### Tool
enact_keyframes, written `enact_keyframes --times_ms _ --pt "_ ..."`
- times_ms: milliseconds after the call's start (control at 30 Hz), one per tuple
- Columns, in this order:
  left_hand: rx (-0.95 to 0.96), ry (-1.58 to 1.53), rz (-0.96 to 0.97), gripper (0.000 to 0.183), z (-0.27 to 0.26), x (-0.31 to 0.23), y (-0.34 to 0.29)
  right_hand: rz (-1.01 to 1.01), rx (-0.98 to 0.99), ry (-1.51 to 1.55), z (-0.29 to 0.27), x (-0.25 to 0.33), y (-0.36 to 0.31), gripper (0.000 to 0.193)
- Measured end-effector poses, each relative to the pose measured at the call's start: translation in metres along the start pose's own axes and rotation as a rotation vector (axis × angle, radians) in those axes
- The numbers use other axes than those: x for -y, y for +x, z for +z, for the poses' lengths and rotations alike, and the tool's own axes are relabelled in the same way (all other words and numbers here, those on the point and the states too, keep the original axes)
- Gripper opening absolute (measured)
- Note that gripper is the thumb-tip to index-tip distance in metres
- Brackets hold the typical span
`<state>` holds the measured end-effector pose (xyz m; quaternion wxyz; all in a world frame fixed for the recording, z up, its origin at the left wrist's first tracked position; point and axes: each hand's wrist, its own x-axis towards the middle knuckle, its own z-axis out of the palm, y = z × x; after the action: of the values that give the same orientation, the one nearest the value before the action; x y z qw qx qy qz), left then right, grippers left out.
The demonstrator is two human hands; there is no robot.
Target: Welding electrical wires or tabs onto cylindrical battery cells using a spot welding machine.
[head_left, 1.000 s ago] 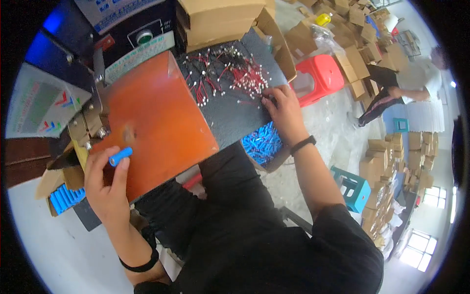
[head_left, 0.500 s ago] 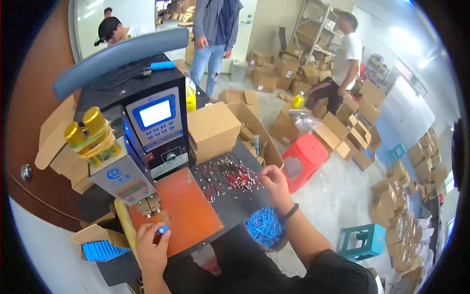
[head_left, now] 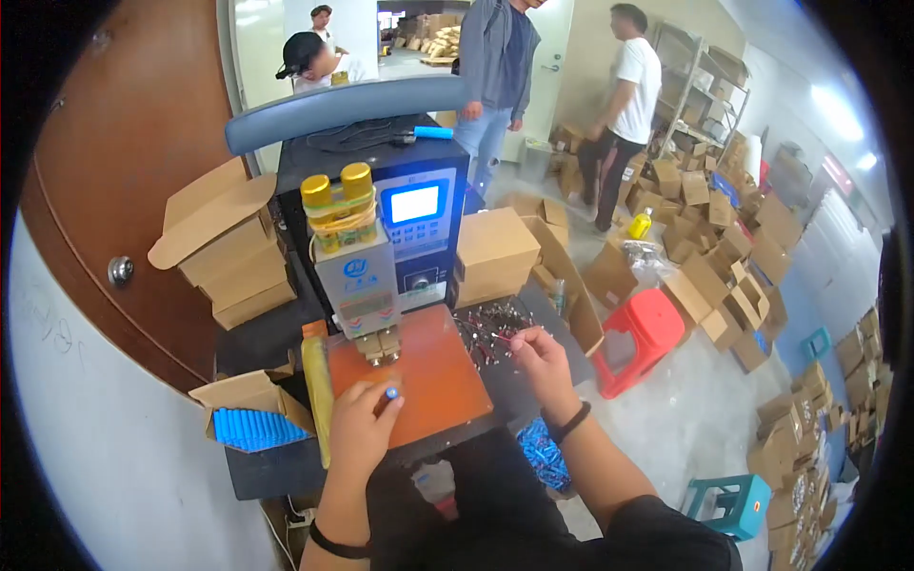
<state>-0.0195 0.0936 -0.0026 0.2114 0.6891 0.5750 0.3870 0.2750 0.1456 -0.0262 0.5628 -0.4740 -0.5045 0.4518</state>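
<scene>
My left hand [head_left: 362, 419] pinches a small blue cylindrical battery [head_left: 391, 392], one end facing up, over an orange mat [head_left: 443, 385]. Just above it are the metal electrode tips [head_left: 381, 350] of a bench spot welder [head_left: 354, 276]; a small gap seems to separate them from the battery. My right hand [head_left: 541, 364], to the right of the mat, has thumb and forefinger closed on a thin red wire lead [head_left: 503, 336]. Beside those fingertips lies a pile of short red and black wire leads [head_left: 484, 328] on the dark table.
A carton of blue batteries [head_left: 249, 428] stands left of the mat. Blue batteries [head_left: 545, 455] fill a container below my right forearm. Cardboard boxes [head_left: 497, 252], a red stool [head_left: 640, 338] and a teal stool [head_left: 731, 504] surround the bench. Several people stand beyond.
The view has swung left, shifting the bench rightward in the picture. My right hand has come nearer the mat, a wire lead now visible at its fingertips. My left hand still holds the battery.
</scene>
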Motion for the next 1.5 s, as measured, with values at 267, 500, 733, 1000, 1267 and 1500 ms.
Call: enact_keyframes --times_ms 267,500,733,1000,1267,1500 --pt "-0.028 -0.055 -0.027 0.027 0.0 0.002 0.022 -0.565 0.019 -0.264 0.052 0.02 -0.011 0.009" --pt "-0.09 0.009 -0.005 0.023 0.011 0.012 0.022 -0.624 0.082 -0.303 0.061 -0.014 -0.017 0.006" --pt "-0.055 0.05 -0.043 0.023 0.009 0.006 0.025 -0.42 0.058 -0.217 0.068 -0.008 -0.016 0.01" --pt "-0.101 -0.107 -0.312 0.02 0.006 -0.003 0.015 -0.442 0.061 -0.187 0.064 -0.011 -0.014 0.008" --pt "-0.042 -0.181 -0.16 0.017 0.016 0.011 0.029 -0.378 0.057 -0.196 0.073 -0.004 -0.013 0.008" --pt "-0.061 -0.203 -0.333 0.022 0.003 0.004 0.029 -0.385 0.029 -0.142 0.067 -0.01 -0.014 0.01"
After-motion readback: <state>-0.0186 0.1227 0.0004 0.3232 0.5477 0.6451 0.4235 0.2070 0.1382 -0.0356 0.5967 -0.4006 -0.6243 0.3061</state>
